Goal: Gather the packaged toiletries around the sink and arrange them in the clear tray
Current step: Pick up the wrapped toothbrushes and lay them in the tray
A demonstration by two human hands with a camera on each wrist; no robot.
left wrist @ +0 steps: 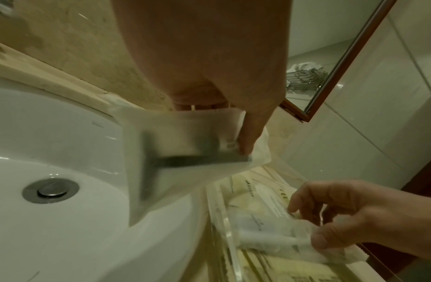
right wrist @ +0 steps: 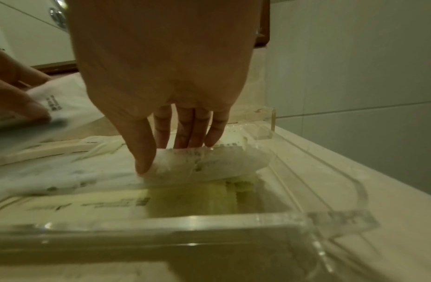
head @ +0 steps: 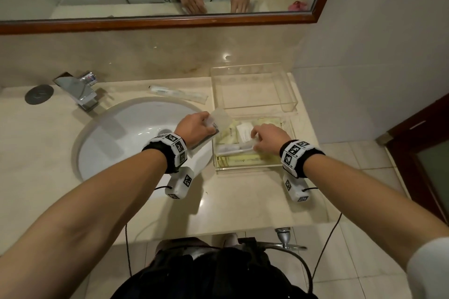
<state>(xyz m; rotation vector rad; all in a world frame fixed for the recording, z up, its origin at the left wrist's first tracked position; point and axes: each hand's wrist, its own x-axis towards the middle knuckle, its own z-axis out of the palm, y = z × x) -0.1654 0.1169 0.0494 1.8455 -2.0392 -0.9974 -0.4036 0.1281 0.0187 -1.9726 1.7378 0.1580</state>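
Observation:
My left hand (head: 206, 124) grips a translucent razor packet (head: 218, 120) over the sink's right rim, just left of the clear tray (head: 250, 168). The grey razor shows through the razor packet (left wrist: 185, 152) under my thumb. My right hand (head: 257, 141) reaches into the tray and pinches a long white packet (head: 233, 148) between thumb and fingers. That white packet (right wrist: 209, 164) lies across yellow sachets (right wrist: 190, 200) on the tray's floor. A wrapped toothbrush (head: 179, 93) lies on the counter behind the sink.
A second clear box (head: 252, 87) stands right behind the tray against the wall. The white basin (head: 131, 133) with its drain (left wrist: 50, 190) and a chrome tap (head: 82, 92) fill the left. The counter ends at a tiled wall (head: 364, 80) on the right.

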